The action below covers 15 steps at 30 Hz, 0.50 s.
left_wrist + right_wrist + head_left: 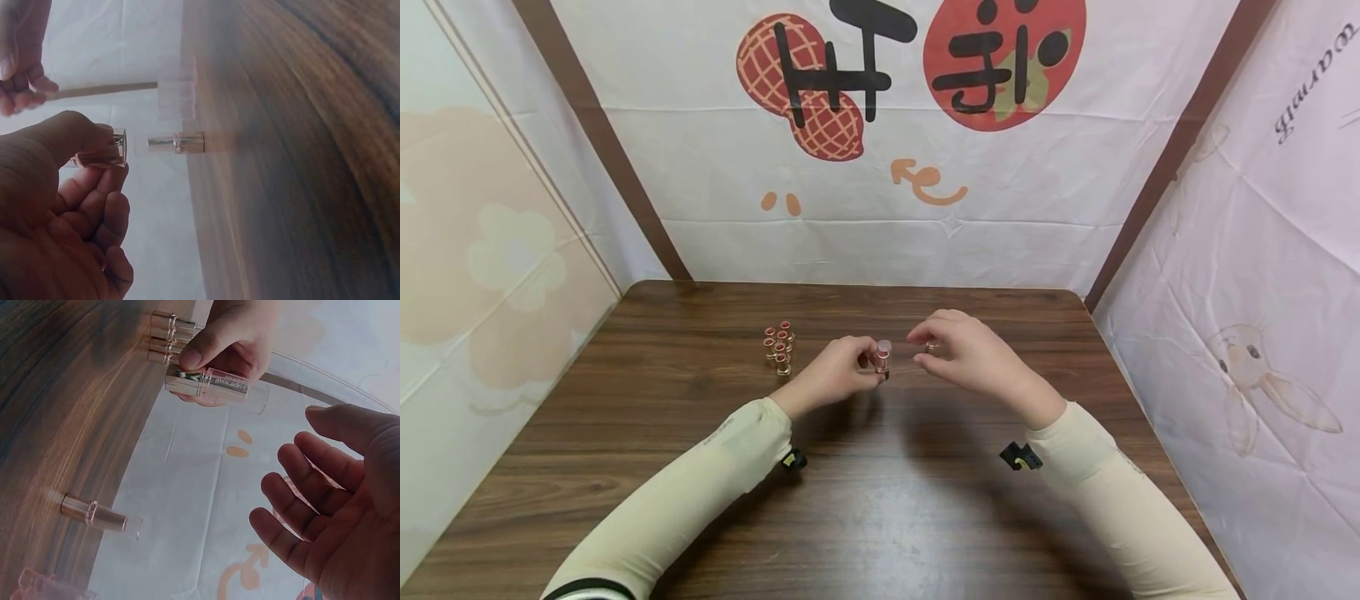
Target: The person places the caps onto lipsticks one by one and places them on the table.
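1. Between the fingers of the L hand point(832, 375): one clear-topped tube point(220, 386), pinched by its gold lower part, roughly upright, base apparently lifted off the table point(880, 517). Grip's low & the surface looks slick, so a nudge up top could prob. tip or slide it out.

2. Right of the L fingers: R hand point(973, 354), thumb & fingers wide apart, nothing held. If they come in too fast on the held tube, fingertips could knock its clear top & twist it from the L pinch.

3. Just past the R fingers: a standing tube point(106, 517), upright on a narrow base. From the head cam it's mostly hidden behind that hand, so a low sweep might topple it unseen.

4. Beyond the L fingers, near the standing tube: a pinkish clear thing point(177, 103), can't tell what. A toppled tube could hit it.

5. Left of the L fingers, near that wrist: tube cluster point(780, 349), upright, packed tight. If the L hand swings back low, cuff of the L sleeve point(700, 467) may clip one & domino the rest; prob. worst risk, IMO.
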### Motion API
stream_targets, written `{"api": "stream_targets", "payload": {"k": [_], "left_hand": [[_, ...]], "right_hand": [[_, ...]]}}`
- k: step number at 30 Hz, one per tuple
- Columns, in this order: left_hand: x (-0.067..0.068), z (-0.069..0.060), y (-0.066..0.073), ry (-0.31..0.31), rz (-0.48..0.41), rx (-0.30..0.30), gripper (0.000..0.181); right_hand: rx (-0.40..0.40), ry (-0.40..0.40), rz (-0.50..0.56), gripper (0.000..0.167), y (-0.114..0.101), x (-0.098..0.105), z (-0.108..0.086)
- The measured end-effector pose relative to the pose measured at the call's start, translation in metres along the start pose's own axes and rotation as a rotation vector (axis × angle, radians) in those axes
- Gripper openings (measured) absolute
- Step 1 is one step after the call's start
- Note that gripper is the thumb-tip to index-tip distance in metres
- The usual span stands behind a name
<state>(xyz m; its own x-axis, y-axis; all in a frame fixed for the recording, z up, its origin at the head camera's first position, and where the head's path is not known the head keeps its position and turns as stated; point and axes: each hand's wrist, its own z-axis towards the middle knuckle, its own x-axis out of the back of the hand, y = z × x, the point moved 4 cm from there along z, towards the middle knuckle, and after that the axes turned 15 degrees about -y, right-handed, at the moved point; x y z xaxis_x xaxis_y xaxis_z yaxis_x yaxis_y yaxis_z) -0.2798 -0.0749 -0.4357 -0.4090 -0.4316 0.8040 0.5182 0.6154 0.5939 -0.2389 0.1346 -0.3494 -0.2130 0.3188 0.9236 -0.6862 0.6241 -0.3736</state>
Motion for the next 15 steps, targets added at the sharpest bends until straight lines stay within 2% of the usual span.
{"api": "stream_targets", "payload": {"k": [6,15], "left_hand": [[0.001,0.01,-0.004,0.024,-0.016,0.007,0.015],[0.0,0.026,-0.009,0.027,-0.048,0.031,0.016]], "right_hand": [[0.009,0.02,0.014,0.023,0.005,0.001,-0.004],[-0.003,0.035,0.007,0.022,0.009,0.004,-0.008]]}}
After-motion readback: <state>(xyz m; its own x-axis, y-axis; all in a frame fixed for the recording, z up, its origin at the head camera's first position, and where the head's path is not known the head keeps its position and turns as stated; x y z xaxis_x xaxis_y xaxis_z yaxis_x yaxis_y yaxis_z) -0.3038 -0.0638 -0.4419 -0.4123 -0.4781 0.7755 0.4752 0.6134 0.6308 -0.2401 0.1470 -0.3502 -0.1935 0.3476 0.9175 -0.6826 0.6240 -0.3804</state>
